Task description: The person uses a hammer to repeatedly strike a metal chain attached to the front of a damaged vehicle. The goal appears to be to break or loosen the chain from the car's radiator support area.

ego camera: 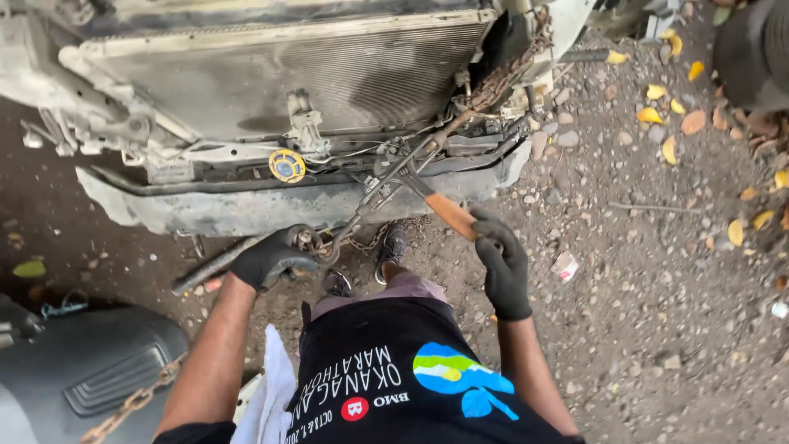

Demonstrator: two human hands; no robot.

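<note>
My gloved left hand [271, 259] is clamped round the near end of a long steel bar [362, 210] that runs up into the car front [288, 197]. My right hand [501, 267] wraps a wooden handle [450, 214], probably a hammer's, its head hidden in the bracketry. Both feel stiff and heavy; gripping the ends gives leverage, though the rusty chain [501, 74] looks loose.

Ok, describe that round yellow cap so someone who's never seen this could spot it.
Find the big grey radiator lying on the dirt ground. Along its lower edge, above the left hand, sits the cap. It is the only round, yellow-rimmed part with a blue centre among dull grey metal.
</note>
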